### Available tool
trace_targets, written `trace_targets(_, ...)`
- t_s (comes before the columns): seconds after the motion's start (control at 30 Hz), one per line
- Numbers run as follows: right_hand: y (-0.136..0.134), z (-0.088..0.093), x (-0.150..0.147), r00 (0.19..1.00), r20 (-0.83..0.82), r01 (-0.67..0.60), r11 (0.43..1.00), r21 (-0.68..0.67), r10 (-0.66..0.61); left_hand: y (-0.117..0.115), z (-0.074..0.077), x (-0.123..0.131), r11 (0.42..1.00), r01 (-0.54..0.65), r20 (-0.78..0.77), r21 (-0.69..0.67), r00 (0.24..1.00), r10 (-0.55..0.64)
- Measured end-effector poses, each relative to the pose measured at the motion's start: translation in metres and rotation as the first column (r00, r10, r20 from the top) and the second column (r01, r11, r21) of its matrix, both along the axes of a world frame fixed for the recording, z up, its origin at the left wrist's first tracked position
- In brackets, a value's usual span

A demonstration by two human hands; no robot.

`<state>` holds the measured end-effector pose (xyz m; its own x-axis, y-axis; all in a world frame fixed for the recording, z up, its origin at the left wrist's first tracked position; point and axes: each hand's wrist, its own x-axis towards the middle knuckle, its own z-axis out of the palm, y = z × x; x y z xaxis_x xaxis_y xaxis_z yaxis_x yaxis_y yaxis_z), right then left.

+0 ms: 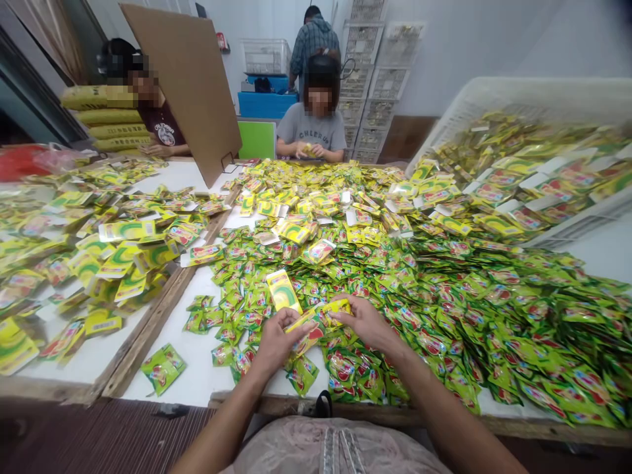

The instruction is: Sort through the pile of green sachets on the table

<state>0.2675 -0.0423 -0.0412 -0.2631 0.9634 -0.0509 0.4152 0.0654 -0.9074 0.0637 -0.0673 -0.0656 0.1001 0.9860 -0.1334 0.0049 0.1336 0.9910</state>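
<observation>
My left hand [276, 342] is closed on a yellow card [283, 291] that stands up from its fingers, together with the near end of a green and yellow sachet [316, 322]. My right hand [363, 321] pinches the far end of that same sachet. Both hands hover just above a big heap of small green sachets [444, 309] on the white table [197, 368]. A loose pair of sachets [162, 368] lies to the left of my left forearm.
A tilted white crate [543, 99] spills packets at the right. Yellow carded packs [113, 257] cover a second table at the left. Two people sit across the table, a third stands behind. A brown board [187, 79] leans upright; stacked crates [375, 59] line the back wall.
</observation>
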Motion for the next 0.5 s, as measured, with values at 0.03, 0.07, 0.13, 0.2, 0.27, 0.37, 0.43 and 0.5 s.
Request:
trace_targets(0.03, 0.003, 0.004, 0.002, 1.0, 0.017, -0.017, 1.0, 0.001, 0.017, 0.0, 0.001, 0.001, 1.0, 0.014, 0.053, -0.026, 0.999, -0.013)
trace_targets(0.07, 0.005, 0.007, 0.003, 0.999, 0.028, -0.027, 1.0, 0.003, 0.027, 0.001, 0.001, 0.002, 0.999, 0.021, 0.095, -0.048, 0.995, -0.016)
trace_targets(0.13, 0.009, 0.013, 0.004, 0.999, 0.036, -0.033, 0.999, 0.021, 0.032, 0.002, 0.002, 0.003, 0.997, 0.007, 0.152, -0.072, 0.988, 0.004)
trace_targets(0.2, 0.01, 0.018, 0.002, 0.998, 0.043, -0.052, 0.998, 0.047, 0.05, 0.003, 0.003, 0.005, 0.997, 0.0, 0.182, -0.074, 0.983, 0.013)
trace_targets(0.27, 0.01, 0.022, -0.003, 0.995, 0.06, -0.08, 0.994, 0.076, 0.075, 0.003, 0.005, 0.008, 0.997, 0.023, 0.197, -0.067, 0.98, -0.01)
trace_targets(0.37, 0.008, 0.028, -0.009, 0.999, 0.033, -0.037, 0.995, 0.09, 0.034, 0.005, 0.011, 0.012, 0.998, 0.015, 0.193, -0.056, 0.981, -0.004)
trace_targets(0.43, 0.008, 0.031, -0.011, 0.997, -0.032, 0.065, 0.995, 0.076, -0.063, 0.009, 0.013, 0.014, 0.998, 0.007, 0.205, -0.058, 0.979, 0.005)
trace_targets(0.5, 0.012, 0.034, -0.01, 0.991, -0.075, 0.118, 0.991, 0.064, -0.114, 0.015, 0.013, 0.014, 0.995, 0.059, 0.227, -0.074, 0.973, -0.041)
